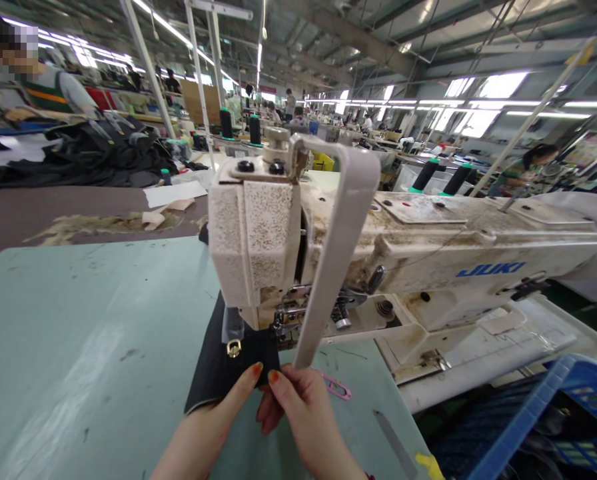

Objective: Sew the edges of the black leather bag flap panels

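we find the black piece (211, 370) on the pale green table (68, 347), its far part reaching under the head of the sewing machine (266, 233). we hold its near edge with both hands: the left hand (227, 405) grips with the thumb on top, its fingers hidden; the right hand (306, 400) pinches the right corner, just beside the left thumb. we note a gold buckle (234, 349) on a dark strap (234, 325), lying over the piece. pink snips (339, 388) rest near the right hand.
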Demonstrator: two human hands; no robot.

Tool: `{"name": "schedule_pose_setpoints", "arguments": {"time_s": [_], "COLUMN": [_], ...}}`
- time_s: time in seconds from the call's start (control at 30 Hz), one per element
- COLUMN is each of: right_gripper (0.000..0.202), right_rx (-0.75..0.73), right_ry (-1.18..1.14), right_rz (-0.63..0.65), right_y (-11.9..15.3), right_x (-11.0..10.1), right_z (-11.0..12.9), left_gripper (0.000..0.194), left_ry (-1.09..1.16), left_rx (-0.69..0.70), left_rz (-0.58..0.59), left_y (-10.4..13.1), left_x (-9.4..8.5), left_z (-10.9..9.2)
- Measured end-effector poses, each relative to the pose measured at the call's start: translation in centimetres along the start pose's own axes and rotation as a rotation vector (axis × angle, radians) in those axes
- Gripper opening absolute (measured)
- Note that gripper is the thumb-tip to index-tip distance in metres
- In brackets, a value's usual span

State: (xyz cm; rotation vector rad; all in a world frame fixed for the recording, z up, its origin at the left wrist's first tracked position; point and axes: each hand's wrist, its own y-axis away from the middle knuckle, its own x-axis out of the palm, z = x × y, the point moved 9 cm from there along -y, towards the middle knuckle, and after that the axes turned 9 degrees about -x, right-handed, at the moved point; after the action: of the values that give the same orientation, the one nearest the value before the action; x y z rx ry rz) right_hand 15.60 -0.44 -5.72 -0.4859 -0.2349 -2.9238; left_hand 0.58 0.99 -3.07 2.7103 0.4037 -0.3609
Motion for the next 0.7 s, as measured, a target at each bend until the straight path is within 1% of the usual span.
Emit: {"name": "schedule_pose_setpoints", "arguments": {"time_s": [0.1, 0.2, 0.33, 0.43, 0.5, 0.57, 0.7], "right_gripper": [0.072, 0.072, 0.075, 0.081, 0.085, 0.086, 0.087], "right_rx": [-0.015, -0.021, -0.051, -0.048, -0.039, -0.040, -0.060], "right_ry": [0.007, 0.016, 0.044, 0.073, 0.096, 0.117, 0.133], "right_rz": [-0.004, -0.013, -0.055, -0.111, -0.139, -0.151, -0.163], "right_y": [-0.5, -0.6, -1.2, -1.7, -2.0, -2.1, -2.1], "right_x": [0.1, 0.2, 0.1, 0.0, 0.0, 0.1, 0.1], "right_z": [0.3, 0.5, 1.3, 1.8, 1.9, 2.0, 2.0], "left_gripper": [0.029, 0.025, 0.026, 0.025, 0.023, 0.021, 0.018], "left_ry": [-0.043, -0.069, -0.042, -0.039, -0.042, -0.023, 0.043], "left_rx": [0.017, 0.044, 0.071, 0.106, 0.120, 0.123, 0.101], "left_rz": [0.061, 0.114, 0.093, 0.135, 0.155, 0.141, 0.076], "left_y": [-0.8, -1.0, -0.8, -0.9, -1.1, -1.4, -1.4], "left_x": [0.0, 0.3, 1.0, 2.0, 2.2, 2.0, 1.6], "left_z": [0.1, -0.4, -2.3, -3.9, -4.3, -4.2, -3.7]}}
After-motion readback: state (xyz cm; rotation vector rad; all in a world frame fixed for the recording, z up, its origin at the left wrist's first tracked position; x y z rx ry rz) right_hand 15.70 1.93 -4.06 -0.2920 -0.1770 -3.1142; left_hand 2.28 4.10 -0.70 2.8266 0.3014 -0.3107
